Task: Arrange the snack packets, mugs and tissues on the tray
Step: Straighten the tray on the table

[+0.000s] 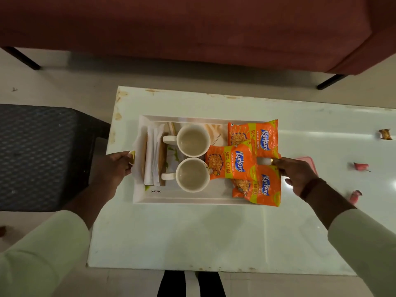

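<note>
A white rectangular tray lies on a white table. White tissues in a wooden holder stand at its left end. Two cream mugs sit in the middle, one farther and one nearer, handles pointing left. Three orange snack packets overlap at the right end: one at the back, one in the middle, one at the front. My left hand grips the tray's left gold handle. My right hand holds the tray's right handle beside the packets.
The white table has a small wrapper, pink scraps and a pink object on its right side. A dark woven stool stands left of the table. A reddish-brown sofa runs along the far side.
</note>
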